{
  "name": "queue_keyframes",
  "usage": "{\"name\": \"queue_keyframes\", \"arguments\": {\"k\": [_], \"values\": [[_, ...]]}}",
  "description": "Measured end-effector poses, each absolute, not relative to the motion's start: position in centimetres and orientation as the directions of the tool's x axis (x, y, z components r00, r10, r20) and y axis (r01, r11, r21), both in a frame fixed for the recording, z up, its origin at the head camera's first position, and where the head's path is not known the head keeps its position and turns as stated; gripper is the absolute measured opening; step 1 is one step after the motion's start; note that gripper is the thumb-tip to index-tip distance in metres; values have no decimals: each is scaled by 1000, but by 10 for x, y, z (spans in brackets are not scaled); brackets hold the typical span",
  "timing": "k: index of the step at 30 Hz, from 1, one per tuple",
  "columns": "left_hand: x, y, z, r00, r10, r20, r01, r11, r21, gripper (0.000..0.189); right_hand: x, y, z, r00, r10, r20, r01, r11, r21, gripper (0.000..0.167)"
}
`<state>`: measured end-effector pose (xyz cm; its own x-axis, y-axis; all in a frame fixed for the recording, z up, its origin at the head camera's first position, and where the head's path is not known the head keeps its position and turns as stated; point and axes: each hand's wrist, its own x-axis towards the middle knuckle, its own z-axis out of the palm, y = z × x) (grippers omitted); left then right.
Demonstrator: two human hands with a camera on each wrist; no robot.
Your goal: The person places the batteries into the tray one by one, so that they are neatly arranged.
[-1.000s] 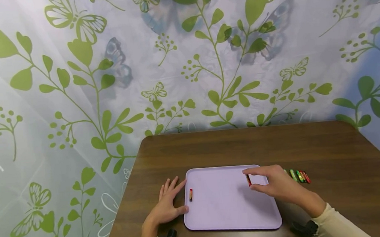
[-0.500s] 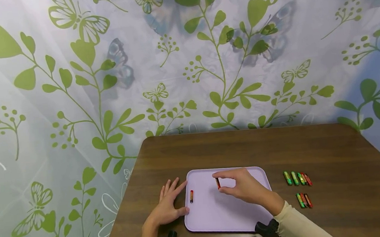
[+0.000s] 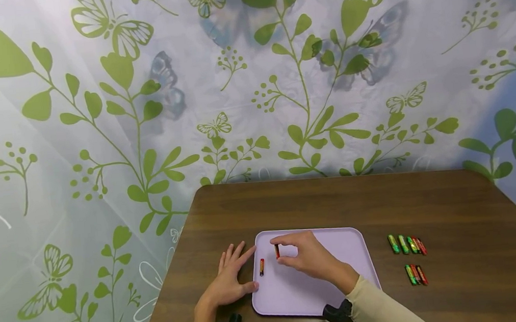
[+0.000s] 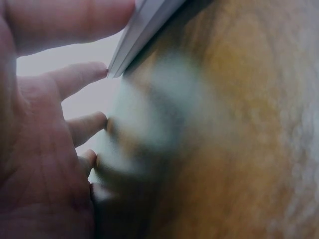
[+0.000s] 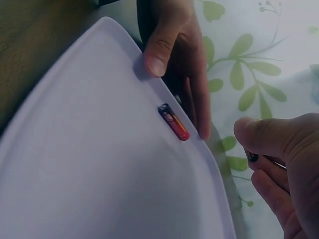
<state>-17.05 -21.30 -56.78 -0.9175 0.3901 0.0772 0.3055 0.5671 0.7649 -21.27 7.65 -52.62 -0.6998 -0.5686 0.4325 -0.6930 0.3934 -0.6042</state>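
A lilac tray [image 3: 316, 299] lies on the wooden table, with one red and black battery [image 3: 261, 267] flat near its left rim. Over the tray's left part, my right hand [image 3: 310, 256] pinches a second red and black battery [image 3: 277, 252] by its ends between thumb and fingers. In the right wrist view only the dark end of the held battery [image 5: 251, 156] shows beside the thumb. My left hand [image 3: 227, 284] has its fingers spread, thumb and index fingertip at the tray's left rim. The left wrist view shows those fingers along the tray edge [image 4: 142, 37].
To the tray's right, a back row of green batteries [image 3: 398, 244] and red batteries [image 3: 420, 245] lies on the table [image 3: 465, 214]. Nearer stands a smaller group with a green battery [image 3: 410, 274] and red ones [image 3: 419, 275]. A patterned curtain [image 3: 251, 80] hangs behind.
My right hand has carried its battery leftward across the tray, towards the lying battery. The battery groups on the right have come into full view. My left hand stays at the rim.
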Motion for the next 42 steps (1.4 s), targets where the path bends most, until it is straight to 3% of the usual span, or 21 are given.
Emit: {"name": "queue_keyframes", "arguments": {"k": [15, 27, 42], "values": [[-176, -219, -586, -903, 400, 155, 364, 524, 770, 89, -205, 47, -560, -684, -590, 428, -717, 441, -540, 45], [-170, -211, -558, -922, 386, -11, 262, 647, 716, 93, -200, 30, -563, -671, -609, 423, -735, 471, -488, 44], [-170, -211, -558, -922, 388, 5, 272, 638, 720, 93, -200, 44, -564, -676, -598, 431, -734, 492, -469, 46]]}}
